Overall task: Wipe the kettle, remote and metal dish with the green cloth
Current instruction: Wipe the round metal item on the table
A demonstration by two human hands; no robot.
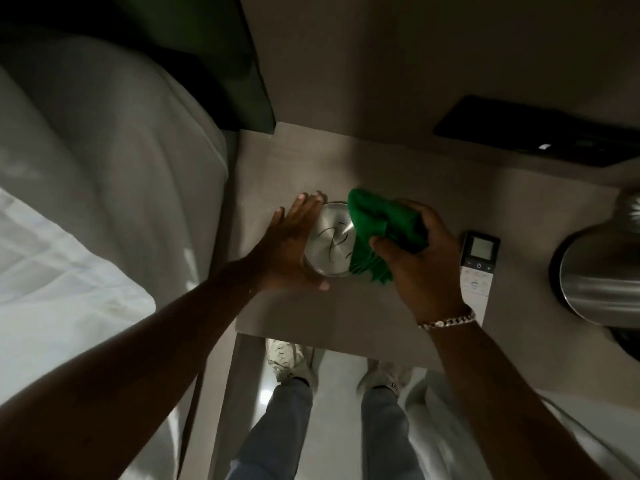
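Green cloth (384,225) on metal dish (329,242)

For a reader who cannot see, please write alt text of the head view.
The right hand presses a green cloth onto a metal dish that the left hand steadies on the table; a remote and kettle stand further right.

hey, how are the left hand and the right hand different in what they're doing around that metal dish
The left hand is open, its fingers spread flat against the left side of the metal dish, while the right hand is closed around the bunched green cloth over the dish's right side. The left hand holds nothing; the right hand holds the cloth. The right wrist wears a chain bracelet; the left wrist is bare. Both are over the table, either side of the dish.
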